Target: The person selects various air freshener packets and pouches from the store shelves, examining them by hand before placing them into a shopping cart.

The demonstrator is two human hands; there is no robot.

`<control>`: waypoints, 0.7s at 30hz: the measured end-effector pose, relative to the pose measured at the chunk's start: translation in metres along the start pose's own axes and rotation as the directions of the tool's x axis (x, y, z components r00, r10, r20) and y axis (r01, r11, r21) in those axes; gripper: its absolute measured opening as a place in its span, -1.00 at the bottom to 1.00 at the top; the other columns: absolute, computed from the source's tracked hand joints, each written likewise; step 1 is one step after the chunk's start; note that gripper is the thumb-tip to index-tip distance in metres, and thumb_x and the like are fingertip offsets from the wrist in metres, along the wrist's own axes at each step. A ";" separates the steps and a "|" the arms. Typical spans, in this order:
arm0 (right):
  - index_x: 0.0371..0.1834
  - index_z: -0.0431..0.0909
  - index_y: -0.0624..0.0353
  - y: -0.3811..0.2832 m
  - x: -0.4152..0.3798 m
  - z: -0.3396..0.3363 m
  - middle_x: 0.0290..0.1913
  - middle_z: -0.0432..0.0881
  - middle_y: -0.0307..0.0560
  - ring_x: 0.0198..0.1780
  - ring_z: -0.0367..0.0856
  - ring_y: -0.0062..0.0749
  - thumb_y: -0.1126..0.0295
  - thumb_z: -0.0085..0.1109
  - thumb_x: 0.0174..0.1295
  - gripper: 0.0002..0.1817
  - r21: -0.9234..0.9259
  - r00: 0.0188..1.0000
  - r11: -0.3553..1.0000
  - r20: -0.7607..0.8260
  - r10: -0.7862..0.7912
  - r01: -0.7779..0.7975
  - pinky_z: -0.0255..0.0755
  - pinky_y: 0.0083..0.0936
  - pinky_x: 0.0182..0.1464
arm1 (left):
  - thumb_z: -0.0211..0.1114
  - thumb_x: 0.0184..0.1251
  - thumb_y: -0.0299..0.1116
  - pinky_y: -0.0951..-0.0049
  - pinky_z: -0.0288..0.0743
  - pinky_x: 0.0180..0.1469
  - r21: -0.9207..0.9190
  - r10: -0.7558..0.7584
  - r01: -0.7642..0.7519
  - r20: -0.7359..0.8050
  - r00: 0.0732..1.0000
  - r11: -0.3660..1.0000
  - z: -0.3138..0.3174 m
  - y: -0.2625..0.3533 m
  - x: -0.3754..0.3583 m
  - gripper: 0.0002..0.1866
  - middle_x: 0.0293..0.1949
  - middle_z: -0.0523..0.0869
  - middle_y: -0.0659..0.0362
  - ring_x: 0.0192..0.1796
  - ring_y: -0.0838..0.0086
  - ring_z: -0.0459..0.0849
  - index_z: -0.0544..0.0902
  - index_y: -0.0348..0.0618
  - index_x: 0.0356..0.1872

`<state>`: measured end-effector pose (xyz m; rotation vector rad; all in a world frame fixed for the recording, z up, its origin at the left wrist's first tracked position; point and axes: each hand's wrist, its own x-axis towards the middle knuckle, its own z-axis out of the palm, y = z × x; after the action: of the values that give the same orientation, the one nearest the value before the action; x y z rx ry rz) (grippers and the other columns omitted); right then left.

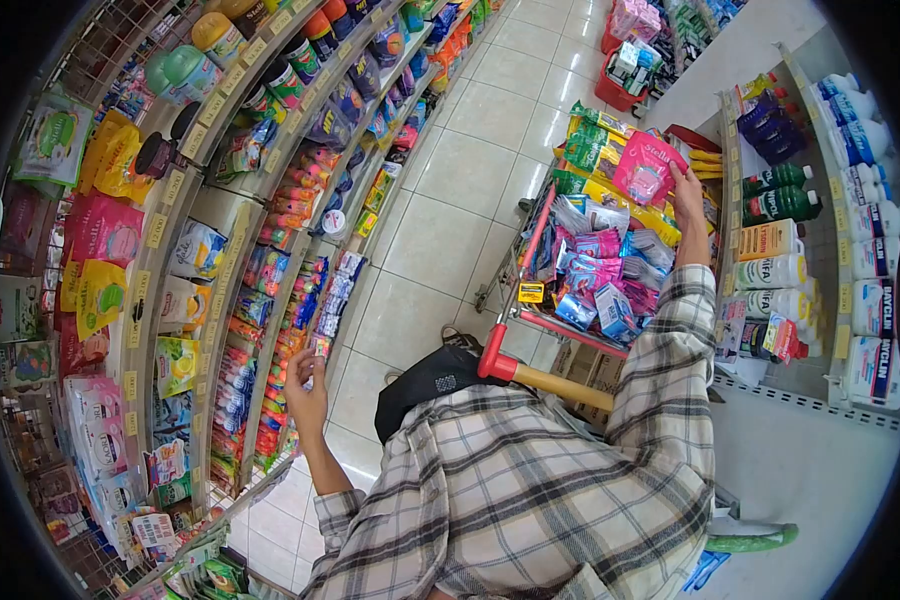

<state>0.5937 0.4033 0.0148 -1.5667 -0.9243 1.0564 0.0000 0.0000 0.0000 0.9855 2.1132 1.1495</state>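
pink packet pinched in right hand fingers above cart.

Pale square floor tiles run up the aisle between two shelf units. The curved shelf rack on the left carries yellow refill pouches and pink ones at its near edge, green and yellow lidded tubs along its top edge, and rows of small sachets farther in. On the right, a white shelf unit holds white bottles with blue labels, two dark green bottles and purple packs near its far corner. A red basket full of goods stands on the floor at the aisle's far end.
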 end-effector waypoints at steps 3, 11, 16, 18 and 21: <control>0.08 0.53 0.04 -0.003 0.002 0.000 -0.11 0.64 -0.26 -0.16 0.61 -0.51 0.20 0.12 0.38 -0.71 0.023 1.000 1.000 -0.017 -0.018 0.019 0.50 -0.41 -0.13 | 0.24 0.36 -0.43 0.52 0.50 -0.09 -0.008 -0.003 0.003 -0.003 1.000 1.000 0.004 0.000 -0.001 -0.77 -0.26 0.69 0.12 -0.23 0.53 0.65 0.56 -0.26 -0.01; 0.10 0.56 0.25 0.023 0.038 -0.021 -0.09 0.66 -0.14 -0.10 0.60 -0.52 0.30 0.11 0.39 -0.68 0.018 0.984 0.984 -0.028 -0.174 0.175 0.46 -0.54 -0.07 | 0.25 0.36 -0.42 0.54 0.50 -0.13 -0.026 0.018 -0.018 -0.005 1.000 0.999 0.007 -0.002 -0.002 -0.77 -0.27 0.69 0.12 -0.24 0.54 0.64 0.56 -0.27 -0.03; 0.08 0.56 0.28 0.036 0.035 -0.022 -0.08 0.67 -0.11 -0.10 0.60 -0.45 0.35 0.12 0.35 -0.69 -0.234 0.984 0.958 -0.026 -0.178 0.168 0.45 -0.49 -0.03 | 0.26 0.35 -0.43 0.52 0.50 -0.13 0.005 0.053 -0.053 -0.006 0.999 0.999 0.007 0.003 -0.004 -0.77 -0.27 0.69 0.11 -0.24 0.52 0.65 0.56 -0.28 -0.04; 0.09 0.55 0.28 0.067 0.062 -0.034 -0.04 0.67 -0.04 -0.07 0.62 -0.37 0.40 0.15 0.29 -0.67 -0.379 0.963 0.891 0.006 -0.268 0.250 0.45 -0.43 0.01 | 0.27 0.34 -0.43 0.52 0.51 -0.12 -0.002 0.063 -0.063 -0.004 0.998 0.998 0.008 0.001 -0.005 -0.77 -0.26 0.70 0.11 -0.23 0.50 0.66 0.56 -0.28 -0.05; 0.16 0.48 0.27 0.086 0.085 -0.056 0.02 0.65 0.01 0.02 0.61 -0.32 0.42 0.17 0.26 -0.61 -0.368 0.949 0.877 0.063 -0.309 0.310 0.46 -0.39 0.08 | 0.29 0.32 -0.43 0.50 0.52 -0.09 -0.030 0.100 -0.101 -0.038 0.994 0.994 0.011 -0.001 -0.004 -0.76 -0.23 0.71 0.10 -0.20 0.47 0.68 0.56 -0.28 -0.05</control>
<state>0.6797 0.4460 -0.0781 -1.6474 -1.3899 0.6779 0.0100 0.0016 -0.0061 1.0741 2.0876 1.2550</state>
